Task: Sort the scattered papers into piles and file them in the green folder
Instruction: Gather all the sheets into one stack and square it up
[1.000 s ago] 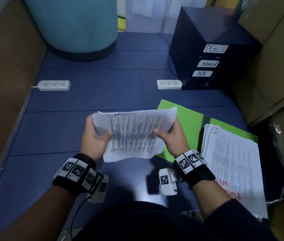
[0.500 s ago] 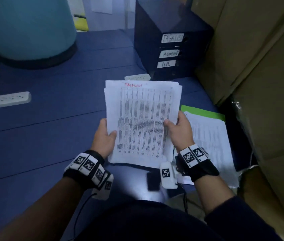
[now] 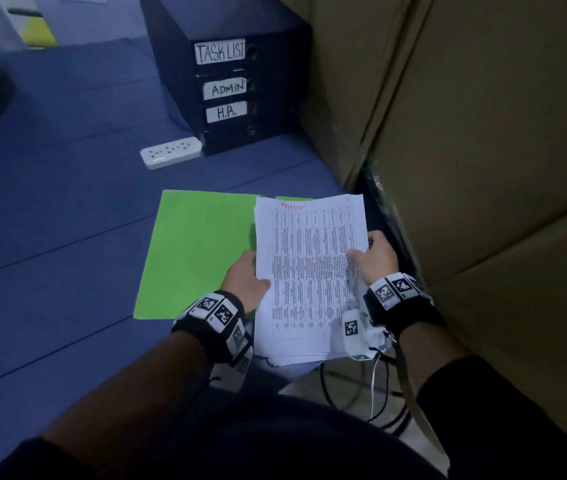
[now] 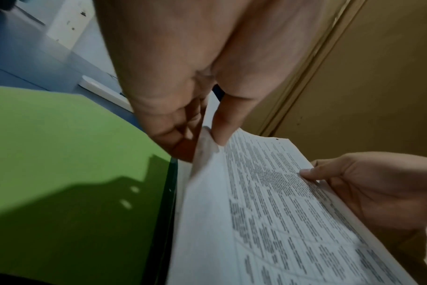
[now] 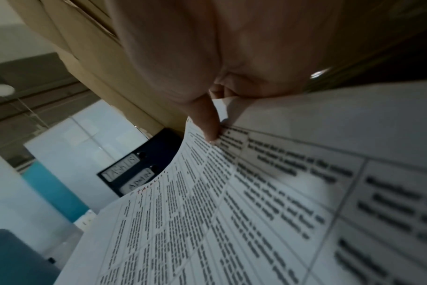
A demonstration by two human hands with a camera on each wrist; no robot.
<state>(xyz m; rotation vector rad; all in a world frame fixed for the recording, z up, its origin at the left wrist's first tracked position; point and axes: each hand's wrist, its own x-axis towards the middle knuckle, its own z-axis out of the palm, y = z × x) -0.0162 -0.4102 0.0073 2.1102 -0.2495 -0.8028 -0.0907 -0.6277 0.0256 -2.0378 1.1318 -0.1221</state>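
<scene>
A stack of printed papers (image 3: 310, 271) with a red heading on top is held over the right half of the open green folder (image 3: 195, 251). My left hand (image 3: 245, 280) pinches the stack's left edge, thumb on top and fingers beneath, as the left wrist view shows on the papers (image 4: 268, 202). My right hand (image 3: 374, 256) pinches the right edge the same way, thumb pressed on the printed table of the papers (image 5: 232, 192). The folder's left flap (image 4: 61, 154) lies flat on the blue surface. Whatever lies in the folder's right half is hidden under the stack.
A dark drawer unit (image 3: 237, 88) labelled TASK LIST, ADMIN and H.R. stands behind the folder. A white power strip (image 3: 171, 152) lies left of it. Cardboard panels (image 3: 465, 150) wall off the right side. Cables (image 3: 372, 386) hang near my lap.
The stack has moved right and down, from the middle of the surface to over the folder's right half. Both hands kept their hold, and my view swung right.
</scene>
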